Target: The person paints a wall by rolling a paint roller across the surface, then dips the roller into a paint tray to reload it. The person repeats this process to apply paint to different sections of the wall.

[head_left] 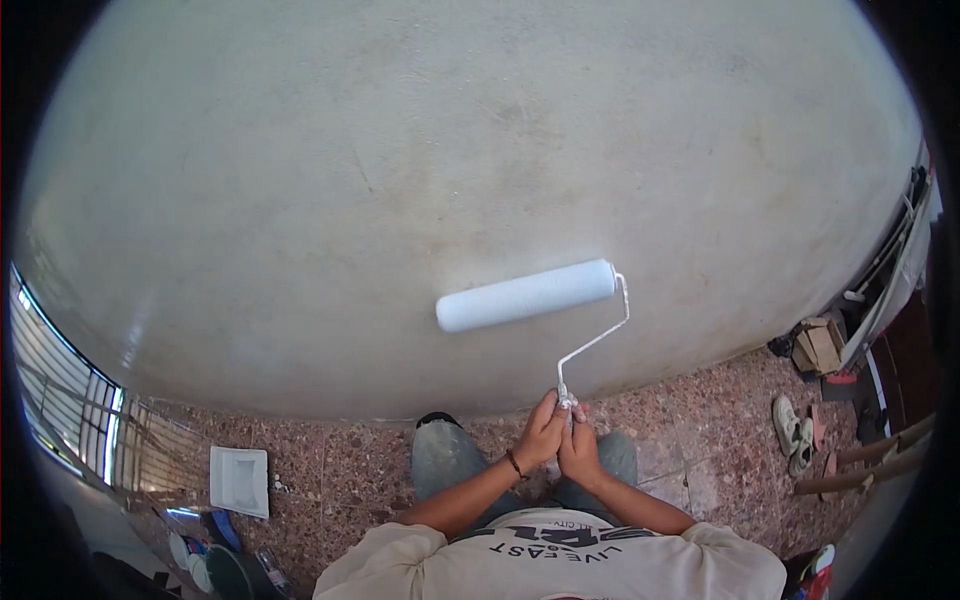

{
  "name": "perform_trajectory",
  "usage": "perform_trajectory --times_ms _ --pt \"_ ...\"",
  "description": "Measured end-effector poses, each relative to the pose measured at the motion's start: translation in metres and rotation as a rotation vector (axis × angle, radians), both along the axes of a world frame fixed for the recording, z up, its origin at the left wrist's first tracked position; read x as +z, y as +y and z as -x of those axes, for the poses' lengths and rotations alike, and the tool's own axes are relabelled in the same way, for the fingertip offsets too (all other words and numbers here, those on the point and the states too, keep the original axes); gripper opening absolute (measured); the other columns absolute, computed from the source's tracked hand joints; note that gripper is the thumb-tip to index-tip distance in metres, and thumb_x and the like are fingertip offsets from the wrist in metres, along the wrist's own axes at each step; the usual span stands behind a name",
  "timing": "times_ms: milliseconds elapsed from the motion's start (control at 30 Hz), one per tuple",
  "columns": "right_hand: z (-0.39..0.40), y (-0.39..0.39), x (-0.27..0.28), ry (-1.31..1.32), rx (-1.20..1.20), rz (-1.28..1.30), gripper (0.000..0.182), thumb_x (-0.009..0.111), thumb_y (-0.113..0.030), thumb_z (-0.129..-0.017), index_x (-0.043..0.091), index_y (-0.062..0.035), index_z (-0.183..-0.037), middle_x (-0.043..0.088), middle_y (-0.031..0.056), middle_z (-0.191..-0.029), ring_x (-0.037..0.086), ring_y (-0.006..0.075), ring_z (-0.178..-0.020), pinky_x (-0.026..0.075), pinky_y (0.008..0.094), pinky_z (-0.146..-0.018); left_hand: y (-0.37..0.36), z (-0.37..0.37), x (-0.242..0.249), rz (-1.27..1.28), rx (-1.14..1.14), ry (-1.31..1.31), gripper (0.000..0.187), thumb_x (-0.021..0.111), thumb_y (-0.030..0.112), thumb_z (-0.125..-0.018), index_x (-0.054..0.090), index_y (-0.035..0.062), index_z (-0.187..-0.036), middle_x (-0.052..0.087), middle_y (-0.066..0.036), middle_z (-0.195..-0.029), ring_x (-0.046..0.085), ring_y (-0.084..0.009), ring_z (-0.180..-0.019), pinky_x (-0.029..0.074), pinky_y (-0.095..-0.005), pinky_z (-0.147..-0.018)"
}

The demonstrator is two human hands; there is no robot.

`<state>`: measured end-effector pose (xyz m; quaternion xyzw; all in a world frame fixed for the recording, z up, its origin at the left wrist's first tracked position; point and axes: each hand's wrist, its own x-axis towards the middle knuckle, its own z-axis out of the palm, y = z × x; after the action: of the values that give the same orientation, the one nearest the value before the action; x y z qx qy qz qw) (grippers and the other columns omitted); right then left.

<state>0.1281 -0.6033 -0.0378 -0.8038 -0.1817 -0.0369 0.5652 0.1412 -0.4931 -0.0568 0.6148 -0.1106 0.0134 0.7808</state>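
A paint roller (528, 296) with a long white sleeve is held out in front of the bare grey-beige wall (500, 180), its sleeve tilted slightly up to the right. Its bent wire frame runs down from the sleeve's right end to a paint-spattered handle. My left hand (541, 432), with a dark bracelet at the wrist, is closed round the handle from the left. Pressed close beside it, my right hand (578, 446) grips the same handle from the right. Most of the handle is hidden by my fingers.
A white paint tray (239, 481) lies on the speckled floor (350, 490) at left, near a barred window (75, 400). Several containers stand at lower left. Shoes (792, 432), a cardboard box (820, 345) and wooden legs (865, 465) are on the right.
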Motion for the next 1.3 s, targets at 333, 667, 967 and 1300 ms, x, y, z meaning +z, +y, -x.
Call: perform_trajectory --times_ms 333,667,967,1300 --pt "-0.049 0.054 0.109 -0.209 0.087 -0.227 0.039 0.041 -0.012 -0.089 0.041 0.0119 -0.120 0.058 0.0325 -0.094 0.058 0.0440 -0.093 0.046 0.0423 -0.076 0.040 -0.039 0.147 -0.016 0.057 -0.267 0.018 0.035 0.017 -0.098 0.044 0.0022 -0.095 0.054 -0.008 -0.084 0.054 -0.0159 -0.086 0.043 -0.0334 -0.088" --pt "-0.071 0.093 0.141 -0.295 0.157 -0.344 0.035 0.041 -0.013 -0.090 0.042 0.0110 -0.116 0.058 0.0295 -0.090 0.061 0.0410 -0.086 0.048 0.0393 -0.072 0.066 -0.050 0.201 0.010 0.113 -0.330 0.018 0.038 0.015 -0.097 0.045 0.0014 -0.088 0.055 -0.006 -0.076 0.054 -0.0123 -0.075 0.045 -0.0335 -0.088" --pt "-0.038 0.088 0.008 -0.183 0.150 -0.170 0.029 0.047 -0.011 -0.086 0.049 0.0052 -0.111 0.052 0.0225 -0.110 0.050 0.0350 -0.104 0.036 0.0415 -0.094 0.070 -0.012 0.068 -0.147 0.182 -0.165 0.021 0.036 0.018 -0.098 0.046 0.0001 -0.102 0.056 -0.009 -0.090 0.054 -0.0138 -0.088 0.043 -0.0311 -0.087" --pt "0.022 0.062 -0.093 -0.118 0.034 0.038 0.030 0.042 -0.017 -0.091 0.051 0.0070 -0.107 0.058 0.0252 -0.102 0.056 0.0358 -0.096 0.042 0.0406 -0.086 0.054 0.036 -0.049 -0.170 0.157 0.104 0.016 0.037 0.007 -0.093 0.048 0.0008 -0.100 0.059 -0.010 -0.089 0.058 -0.0178 -0.087 0.045 -0.0310 -0.081"
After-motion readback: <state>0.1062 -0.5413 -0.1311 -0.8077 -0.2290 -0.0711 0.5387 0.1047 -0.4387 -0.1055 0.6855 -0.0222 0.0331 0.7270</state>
